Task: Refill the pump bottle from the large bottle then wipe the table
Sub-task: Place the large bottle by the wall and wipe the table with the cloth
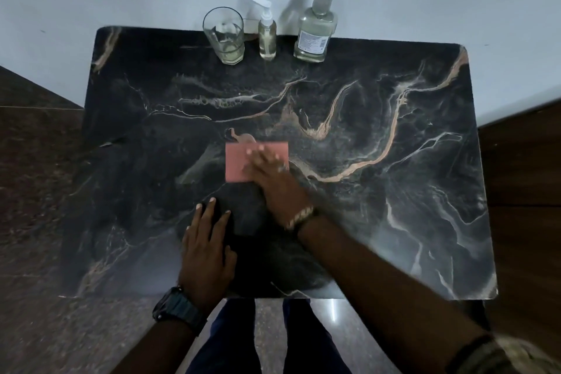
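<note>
Pressing flat on the cloth (243, 162), my right hand (270, 174) had its fingers (261, 150) spread open over the cloth's right half, palm down, not pinching anything. The cloth lay mid-counter, its long axis running left to right, most of its bare area to the left of my fingers, so I judged the next stroke would push that way or toward the far side. My right forearm came in from the near right, angled toward the far left, wrist low. My left hand (209, 252) rested open on the counter (425, 222) near the front edge, fingers extended, holding nothing, near the cloth but apart from it; the right was plainly the working hand.

At the far edge stood the glass (224, 36), the pump bottle (267, 35) and the large bottle (315, 27), left to right, upright, well apart from the cloth. The pump bottle showed liquid inside with its pump on, so I judged refilling done and wiping under way. Any far strokes needed to stop short of that row.
</note>
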